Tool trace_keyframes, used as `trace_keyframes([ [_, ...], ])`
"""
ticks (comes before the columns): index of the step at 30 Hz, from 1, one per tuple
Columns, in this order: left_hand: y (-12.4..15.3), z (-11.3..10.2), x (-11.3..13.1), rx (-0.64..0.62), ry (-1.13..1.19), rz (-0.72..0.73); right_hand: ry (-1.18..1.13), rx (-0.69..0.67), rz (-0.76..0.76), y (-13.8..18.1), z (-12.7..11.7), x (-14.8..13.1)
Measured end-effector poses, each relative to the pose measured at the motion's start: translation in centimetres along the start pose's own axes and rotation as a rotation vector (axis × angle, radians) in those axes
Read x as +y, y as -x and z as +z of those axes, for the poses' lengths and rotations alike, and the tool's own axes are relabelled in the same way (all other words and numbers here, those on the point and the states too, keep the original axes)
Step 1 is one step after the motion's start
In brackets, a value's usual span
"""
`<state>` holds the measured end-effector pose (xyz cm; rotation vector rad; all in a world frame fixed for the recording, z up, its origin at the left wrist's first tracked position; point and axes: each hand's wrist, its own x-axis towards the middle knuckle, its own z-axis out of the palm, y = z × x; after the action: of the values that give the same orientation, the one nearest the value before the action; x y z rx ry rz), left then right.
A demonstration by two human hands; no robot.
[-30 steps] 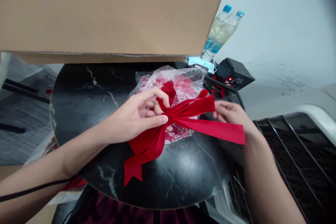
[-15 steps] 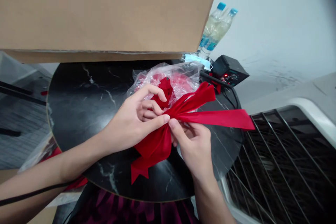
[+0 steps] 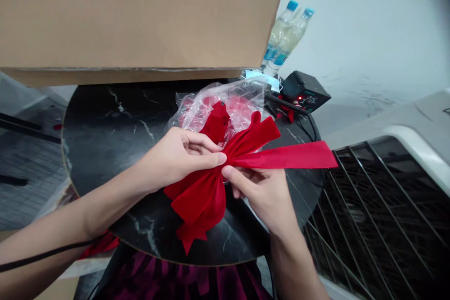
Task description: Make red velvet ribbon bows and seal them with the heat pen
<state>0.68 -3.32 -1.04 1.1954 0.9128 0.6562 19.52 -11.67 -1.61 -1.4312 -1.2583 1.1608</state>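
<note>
A red velvet ribbon bow is held above the black marbled round table. My left hand pinches its gathered middle from the left, thumb and fingers pressed together. From the right, my right hand grips the same middle, its thumb in front and the other fingers partly hidden behind. Loops fan out toward me and to the upper right, and one long tail stretches right past my right hand. Behind the bow lies a clear plastic bag with red things in it, and a red fabric piece on it.
A large cardboard box stands along the table's back. Bottles with blue caps, a light blue face mask and a black box with a red light and dial are at the back right. A barred rack stands right.
My left fingers have closed in more tightly at the bow's middle. The loops toward me have spread wider, and the bow has turned a little.
</note>
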Motion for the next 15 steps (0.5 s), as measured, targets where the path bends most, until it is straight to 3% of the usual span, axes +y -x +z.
trace_keyframes([
  [3,0.0,0.0,-0.1,0.067,0.014,0.023,0.329,-0.094,0.013,2.1,-1.6,-1.8],
  [7,0.1,-0.1,-0.1,0.079,0.045,0.066,0.766,0.198,-0.534,2.9,-2.6,-3.0],
  [9,0.2,0.0,-0.1,0.076,0.075,0.055,0.93,0.243,-0.706,2.0,-2.4,-2.8],
  [11,0.2,0.1,-0.1,0.08,0.091,0.046,1.029,0.21,-0.738,0.8,-1.9,-2.4],
  [15,0.2,0.4,-0.1,0.112,0.063,0.06,1.068,0.154,-0.654,-0.4,-1.0,-2.2],
])
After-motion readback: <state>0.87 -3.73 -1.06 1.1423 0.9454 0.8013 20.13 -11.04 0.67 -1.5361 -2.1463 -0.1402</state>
